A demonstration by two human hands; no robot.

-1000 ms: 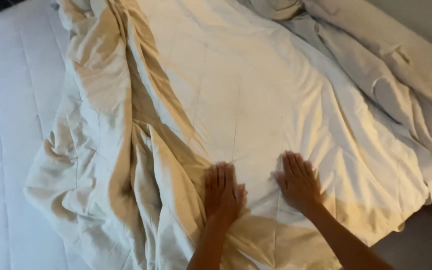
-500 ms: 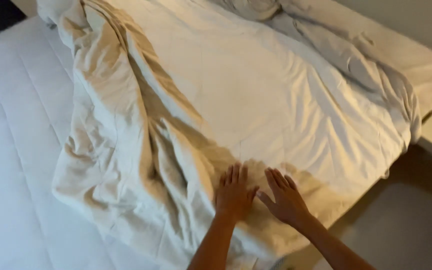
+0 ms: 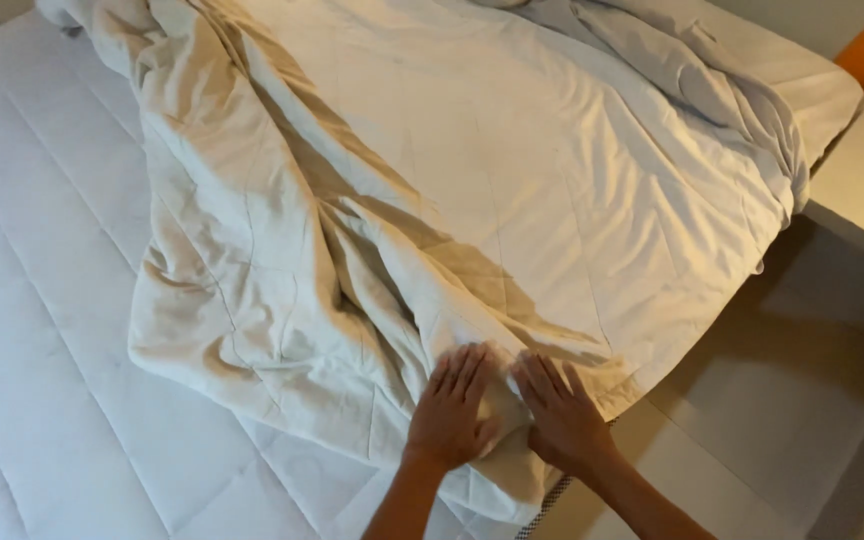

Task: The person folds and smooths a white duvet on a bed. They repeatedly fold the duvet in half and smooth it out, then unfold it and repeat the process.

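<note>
Duvet: a cream duvet [image 3: 472, 200] lies rumpled over the white quilted mattress [image 3: 42, 330], bunched in thick folds along its mattress-side edge and smoother toward the bed's far side.
Left hand: the left hand [image 3: 452, 410] lies flat, palm down, on the duvet's near corner, fingers spread and nothing clasped.
Right hand: the right hand [image 3: 564, 415] rests just beside the left hand on the same corner, also flat and open-palmed, fingers splayed, gripping nothing.
Between the hands: a small ridge of duvet cloth stands up between the two hands; whether any fingertip pinches it cannot be told.
Cut off: both forearms leave the picture at the bottom edge, and the duvet's far end runs out at the top.
Hidden: the mattress under the duvet is covered; the folds hide their own undersides.
Beside the duvet: a pale floor [image 3: 802, 400] lies past the duvet's corner, partly in shadow.
</note>
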